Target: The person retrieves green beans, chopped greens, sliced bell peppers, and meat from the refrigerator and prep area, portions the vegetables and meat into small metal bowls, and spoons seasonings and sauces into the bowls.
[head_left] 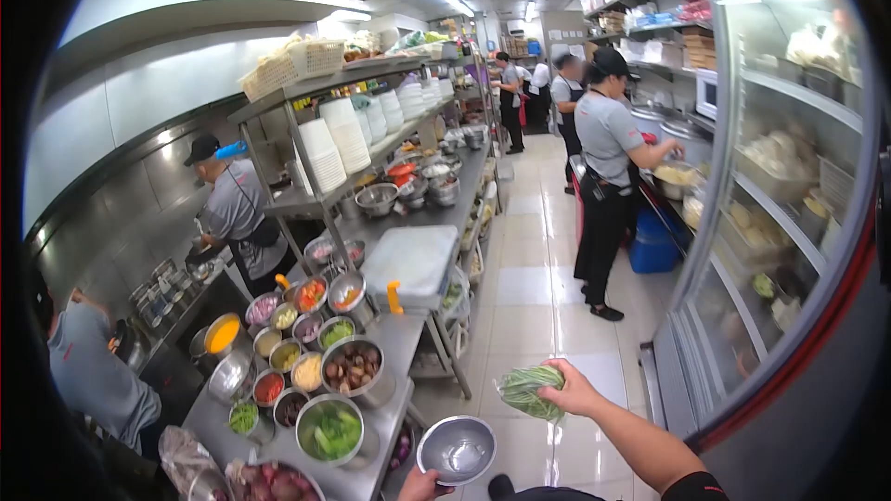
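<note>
My left hand [423, 486] is at the bottom of the view, with its fingers gripping the rim of a metal bowl [445, 453]. Nothing but reflected light shows inside the bowl. To the right and higher, my right hand [572, 390] is closed on a bundle of thin green vegetables [529, 395], seemingly in clear plastic; their exact kind is too small to tell. The bundle is apart from the bowl, above the tiled floor. Left of the bowl, a steel pot of cut green vegetables [334, 431] stands on the counter.
The steel counter [394, 390] carries several ingredient pots and a white cutting board [408, 260]. A glass-door fridge [742, 223] rises at right. Several co-workers stand around, one [608, 148] at the right-hand counter. A tiled aisle [529, 288] runs between.
</note>
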Motion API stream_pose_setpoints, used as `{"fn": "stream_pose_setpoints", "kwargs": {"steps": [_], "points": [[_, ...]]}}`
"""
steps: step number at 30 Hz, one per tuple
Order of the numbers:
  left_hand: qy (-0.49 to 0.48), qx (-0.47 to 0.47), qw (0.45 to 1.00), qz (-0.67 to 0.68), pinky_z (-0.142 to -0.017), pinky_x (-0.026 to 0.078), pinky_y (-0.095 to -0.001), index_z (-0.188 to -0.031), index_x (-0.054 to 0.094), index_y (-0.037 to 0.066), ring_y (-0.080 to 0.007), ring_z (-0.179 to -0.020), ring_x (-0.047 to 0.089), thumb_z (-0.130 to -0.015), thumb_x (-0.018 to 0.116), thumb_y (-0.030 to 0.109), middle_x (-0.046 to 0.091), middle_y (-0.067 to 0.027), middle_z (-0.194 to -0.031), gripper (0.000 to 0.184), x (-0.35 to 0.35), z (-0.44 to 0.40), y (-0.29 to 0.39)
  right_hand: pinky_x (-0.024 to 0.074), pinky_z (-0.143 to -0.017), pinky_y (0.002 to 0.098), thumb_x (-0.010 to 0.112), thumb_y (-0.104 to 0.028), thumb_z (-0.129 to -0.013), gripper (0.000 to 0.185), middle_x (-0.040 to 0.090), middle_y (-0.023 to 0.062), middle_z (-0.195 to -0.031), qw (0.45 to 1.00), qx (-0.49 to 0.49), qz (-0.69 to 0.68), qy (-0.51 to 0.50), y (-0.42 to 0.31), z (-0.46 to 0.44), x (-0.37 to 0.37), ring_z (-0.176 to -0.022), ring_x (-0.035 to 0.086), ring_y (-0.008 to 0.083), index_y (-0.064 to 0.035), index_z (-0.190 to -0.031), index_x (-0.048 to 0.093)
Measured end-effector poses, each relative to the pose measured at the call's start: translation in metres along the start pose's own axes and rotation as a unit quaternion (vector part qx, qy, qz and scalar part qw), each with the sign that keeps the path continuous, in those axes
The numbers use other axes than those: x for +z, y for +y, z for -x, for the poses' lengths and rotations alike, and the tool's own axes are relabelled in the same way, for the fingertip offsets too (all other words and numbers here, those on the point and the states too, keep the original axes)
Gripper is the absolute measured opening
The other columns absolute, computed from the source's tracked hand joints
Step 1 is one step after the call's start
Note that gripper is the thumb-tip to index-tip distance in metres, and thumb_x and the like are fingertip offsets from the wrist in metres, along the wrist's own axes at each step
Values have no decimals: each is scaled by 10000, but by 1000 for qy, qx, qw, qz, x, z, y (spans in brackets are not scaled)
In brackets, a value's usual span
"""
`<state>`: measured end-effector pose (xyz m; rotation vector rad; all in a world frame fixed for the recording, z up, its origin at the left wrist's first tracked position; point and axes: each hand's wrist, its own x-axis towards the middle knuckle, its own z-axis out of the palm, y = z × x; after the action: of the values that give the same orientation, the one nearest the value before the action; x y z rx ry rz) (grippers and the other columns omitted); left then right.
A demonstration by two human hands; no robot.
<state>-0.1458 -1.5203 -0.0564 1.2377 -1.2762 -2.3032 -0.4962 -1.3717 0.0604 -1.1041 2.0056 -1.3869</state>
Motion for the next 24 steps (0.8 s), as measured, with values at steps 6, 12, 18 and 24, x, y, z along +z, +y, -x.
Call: {"fn": "stream_pose_setpoints", "kwargs": {"steps": [6, 12, 18, 24], "points": [[-5, 111, 989, 93, -515, 575, -357, -1335, 367, 102, -266, -759, 663, -841, 443, -54, 604, -157, -1054, 524, 79, -126, 152, 540, -822, 425, 607, -81, -847, 549, 539, 141, -1178, 933, 131, -331, 59, 37, -160, -6, -1035, 599, 266, -80, -1336, 358], [13, 156, 985, 66, -501, 566, -326, -1332, 302, 139, -259, -707, 660, -866, 443, -35, 580, -181, -1054, 517, 122, -246, 288, 548, -813, 499, 581, -35, -842, 536, 521, 133, -1194, 857, 216, -465, 52, 81, -285, -31, -1035, 598, 288, -101, -1317, 342], [152, 201, 957, 141, -547, 569, -375, -1371, 212, 157, -296, -700, 658, -881, 456, 0, 574, -210, -1055, 569, 104, -423, 364, 555, -798, 509, 648, -33, -805, 575, 536, 116, -1197, 860, 217, -455, -72, 120, -466, -38, -1043, 601, 284, -113, -1301, 368], [326, 251, 854, 320, -594, 563, -420, -1514, -22, 221, -331, -735, 647, -947, 514, 110, 542, -227, -1084, 789, 67, -503, 413, 553, -811, 455, 698, -52, -785, 628, 560, 101, -1193, 880, 208, -367, -221, 126, -621, -32, -1056, 608, 258, -108, -1326, 385]]}}
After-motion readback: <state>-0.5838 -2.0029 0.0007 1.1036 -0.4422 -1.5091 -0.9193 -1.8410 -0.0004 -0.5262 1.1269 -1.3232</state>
